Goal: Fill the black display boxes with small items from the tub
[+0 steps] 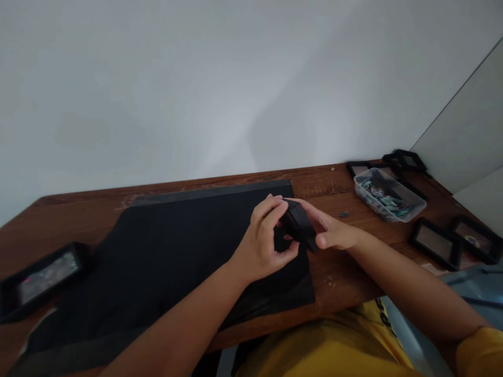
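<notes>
A black frame (301, 222) is held up on edge between my two hands, above the right part of a black mat (176, 251). My left hand (265, 235) grips its left side with curled fingers, thumb below. On the other side my right hand (328, 228) holds it, fingers behind and thumb at the near lower corner. The frame's face is turned away from view, so what is inside it cannot be made out.
A clear plastic box (412, 209) of small shiny pieces stands at the right. Around it lie several black frames, one nearer the edge (436, 243). Another black frame (43, 277) with a glittery inside lies at the left. A white wall (157, 94) rises behind the wooden table (326, 188).
</notes>
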### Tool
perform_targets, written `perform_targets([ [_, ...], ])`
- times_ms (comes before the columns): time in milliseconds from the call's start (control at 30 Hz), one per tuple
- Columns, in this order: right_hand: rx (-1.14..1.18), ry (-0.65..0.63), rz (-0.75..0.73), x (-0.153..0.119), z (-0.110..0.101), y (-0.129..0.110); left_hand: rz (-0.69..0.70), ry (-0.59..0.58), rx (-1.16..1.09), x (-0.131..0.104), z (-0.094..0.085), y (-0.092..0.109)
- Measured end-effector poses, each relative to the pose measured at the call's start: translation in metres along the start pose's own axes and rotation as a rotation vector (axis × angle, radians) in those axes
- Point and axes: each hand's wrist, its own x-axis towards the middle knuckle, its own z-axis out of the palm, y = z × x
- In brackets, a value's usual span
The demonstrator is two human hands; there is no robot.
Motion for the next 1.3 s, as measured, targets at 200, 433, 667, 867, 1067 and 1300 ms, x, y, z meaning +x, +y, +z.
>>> perform_targets([
  [200,-0.188,0.201,-0.084,0.002,0.005,-0.003,-0.147,0.150,-0.258,-0.007,0.009,0.006],
  [433,-0.471,0.274,-0.171,-0.003,0.000,-0.013,-0.827,-0.020,-0.924,0.005,0.001,0.009],
  [667,-0.652,0.099,-0.135,-0.009,-0.005,-0.014,-1.077,-0.184,-0.940,0.020,-0.007,0.009],
  [867,-0.653,0.079,-0.132,-0.008,-0.004,-0.015,-1.101,-0.207,-0.928,0.019,-0.010,0.004],
  [1067,-0.668,0.077,-0.151,-0.008,-0.006,-0.015,-1.070,-0.221,-0.945,0.022,-0.013,0.003],
  [1300,-0.651,0.075,-0.171,-0.007,-0.004,-0.015,-1.062,-0.224,-0.954,0.021,-0.010,0.006],
])
